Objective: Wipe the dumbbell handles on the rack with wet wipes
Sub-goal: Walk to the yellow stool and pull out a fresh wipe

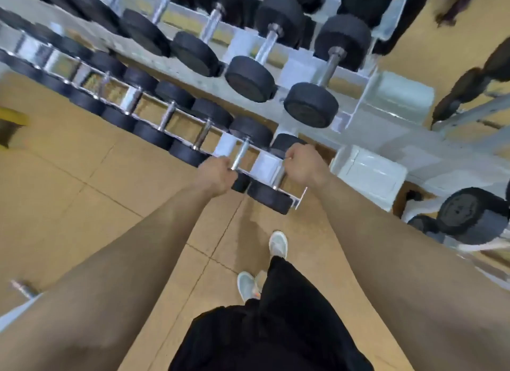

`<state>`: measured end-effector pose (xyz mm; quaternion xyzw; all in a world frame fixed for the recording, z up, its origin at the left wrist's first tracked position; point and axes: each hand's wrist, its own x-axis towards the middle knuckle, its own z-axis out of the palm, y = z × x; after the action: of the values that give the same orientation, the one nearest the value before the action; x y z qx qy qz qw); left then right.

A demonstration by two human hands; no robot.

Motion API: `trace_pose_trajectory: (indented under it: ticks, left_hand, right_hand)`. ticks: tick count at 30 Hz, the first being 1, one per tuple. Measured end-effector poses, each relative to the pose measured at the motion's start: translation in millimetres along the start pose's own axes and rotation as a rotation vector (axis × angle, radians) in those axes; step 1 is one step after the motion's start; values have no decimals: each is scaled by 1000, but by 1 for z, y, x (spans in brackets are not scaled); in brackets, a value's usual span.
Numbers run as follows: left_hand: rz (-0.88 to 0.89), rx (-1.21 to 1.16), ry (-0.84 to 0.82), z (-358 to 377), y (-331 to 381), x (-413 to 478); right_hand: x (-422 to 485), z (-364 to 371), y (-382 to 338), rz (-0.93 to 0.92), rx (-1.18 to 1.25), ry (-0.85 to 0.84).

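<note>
Both fists curled: left hand (218, 174) and right hand (302, 163) on near-rail dumbbell handles (242, 154); wipe not visible. Steel's slick, heavy: rub the bar, don't lift.

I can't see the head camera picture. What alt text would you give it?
Seen from above, a person's left hand and right hand reach down, fists closed, to the near end of the lowest row of a dumbbell rack, either side of a chrome handle. No wipe is clearly visible. Black dumbbells fill two higher rows; tan floor below.
</note>
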<state>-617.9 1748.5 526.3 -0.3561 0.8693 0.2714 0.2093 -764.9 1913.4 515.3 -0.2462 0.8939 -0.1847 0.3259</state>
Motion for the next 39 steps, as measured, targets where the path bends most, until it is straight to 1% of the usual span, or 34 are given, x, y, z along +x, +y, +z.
trace_pose_trajectory:
  ticks: [2, 5, 8, 11, 14, 18, 21, 26, 30, 36, 39]
  left_hand:
    - [-82, -49, 44, -32, -28, -14]
    - [-238, -125, 160, -67, -72, -34]
    - [-365, -242, 240, -83, -100, -49]
    - [-494, -324, 319, -97, -127, -70]
    - [-595, -379, 371, -108, -155, -89]
    - [-737, -474, 455, -124, -199, -110]
    - [-809, -525, 482, -137, -232, -120]
    - [-876, -563, 512, -166, -294, -117]
    - [-885, -576, 490, -200, -355, -98]
    - [-819, -589, 489, -285, -455, -63]
    - [-796, -593, 523, -331, -502, -42]
  right_hand:
    - [-2, -1, -43, -83, -79, -69]
    - [5, 1, -105, -230, -191, -150]
    - [18, 1, -157, -332, -231, -191]
    - [24, 3, -224, -506, -315, -258]
    - [27, 14, -285, -662, -394, -276]
    - [31, 42, -349, -757, -506, -344]
    - [37, 67, -393, -837, -562, -392]
    - [47, 109, -470, -928, -628, -433]
    - [65, 140, -538, -972, -714, -437]
    - [112, 176, -651, -999, -789, -440]
    - [137, 184, -712, -1016, -761, -413]
